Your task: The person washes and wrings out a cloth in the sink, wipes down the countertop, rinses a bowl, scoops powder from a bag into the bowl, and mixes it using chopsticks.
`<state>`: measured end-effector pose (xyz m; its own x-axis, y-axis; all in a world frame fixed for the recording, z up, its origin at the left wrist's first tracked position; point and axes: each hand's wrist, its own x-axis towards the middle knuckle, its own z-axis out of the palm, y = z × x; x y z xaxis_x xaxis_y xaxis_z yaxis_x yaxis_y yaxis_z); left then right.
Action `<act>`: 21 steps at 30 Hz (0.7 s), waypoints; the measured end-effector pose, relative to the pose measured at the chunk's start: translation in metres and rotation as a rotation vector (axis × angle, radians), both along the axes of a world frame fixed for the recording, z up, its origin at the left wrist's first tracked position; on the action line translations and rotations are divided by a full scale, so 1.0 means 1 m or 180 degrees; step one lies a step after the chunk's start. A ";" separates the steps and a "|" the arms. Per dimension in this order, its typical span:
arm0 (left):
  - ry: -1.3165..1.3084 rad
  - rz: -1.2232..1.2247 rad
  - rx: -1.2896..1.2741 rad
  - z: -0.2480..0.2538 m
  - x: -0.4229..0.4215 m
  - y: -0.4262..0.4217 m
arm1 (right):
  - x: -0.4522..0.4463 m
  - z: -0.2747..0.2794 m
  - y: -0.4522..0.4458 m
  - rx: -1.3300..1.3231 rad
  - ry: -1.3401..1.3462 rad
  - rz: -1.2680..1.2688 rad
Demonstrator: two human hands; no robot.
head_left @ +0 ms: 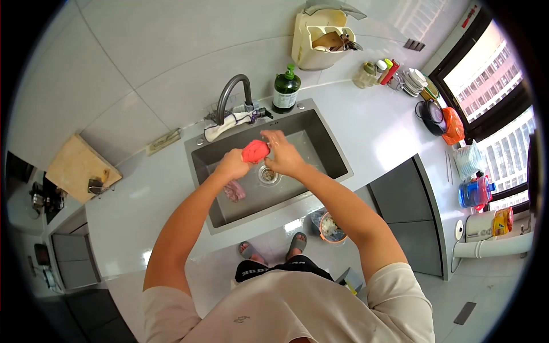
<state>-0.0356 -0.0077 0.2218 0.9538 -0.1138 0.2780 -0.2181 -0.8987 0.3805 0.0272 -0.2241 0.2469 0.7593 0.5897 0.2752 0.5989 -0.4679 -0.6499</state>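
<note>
Over the sink point(334, 167), my left hand point(231, 164) is closed around a bunched coral-red cloth point(255, 151). My right hand point(284, 155) is just to the right of it, fingers apart and curved toward the cloth; whether a fingertip touches it I cannot tell. Below my left hand, a dull pink, crumpled piece point(234, 191), perhaps another cloth, lies in the basin. The drain point(267, 175) shows between my wrists. A grey curved faucet point(229, 87) rises behind the basin, with a white cloth point(227, 124) draped at its base.
A green pump bottle point(286, 90) stands behind the sink. Above it, a cream utensil holder point(320, 43) hangs on the wall. A cutting board point(80, 166) leans at the left. Jars point(366, 74) and stacked dishes point(413, 82) line the right counter. A bin point(331, 227) sits on the floor.
</note>
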 end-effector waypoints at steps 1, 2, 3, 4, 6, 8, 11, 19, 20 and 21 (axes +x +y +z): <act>0.1587 0.0263 -0.1483 0.018 0.001 0.001 | -0.002 -0.003 -0.009 0.0006 -0.0010 0.0009; 0.3167 0.0525 -0.2974 0.030 0.002 0.002 | -0.004 -0.006 -0.017 0.0117 -0.0179 0.0203; 0.3161 0.0533 -0.2971 0.028 0.001 0.004 | -0.008 -0.008 -0.020 0.0229 -0.0340 0.0389; 0.3933 0.0346 -0.3931 0.026 -0.002 0.006 | -0.009 -0.010 -0.018 0.0235 -0.0340 0.0394; 0.4679 0.0128 -0.4899 0.030 -0.011 0.001 | -0.012 -0.013 -0.008 0.0284 -0.1909 0.0870; 0.5275 -0.0655 -0.4656 0.050 -0.021 -0.015 | -0.003 0.000 0.002 0.0649 -0.1954 0.0962; 0.5106 -0.0607 -0.4056 0.049 -0.023 -0.011 | 0.007 0.021 0.014 -0.0126 -0.2296 0.1354; 0.1572 0.0493 0.0404 0.071 -0.004 -0.009 | -0.014 0.029 0.050 -0.1582 0.0097 0.0243; 0.1360 0.0233 0.0825 0.071 -0.002 -0.005 | -0.017 0.020 0.054 -0.1287 0.0586 -0.0049; 0.1151 -0.0022 0.1240 0.067 0.000 0.001 | -0.018 0.013 0.056 -0.1301 0.0599 -0.0044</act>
<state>-0.0356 -0.0066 0.2892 0.9798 -0.1496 -0.1326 -0.1412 -0.9875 0.0707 0.0094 -0.1679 0.2601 0.7824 0.6107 -0.1220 0.4798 -0.7160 -0.5071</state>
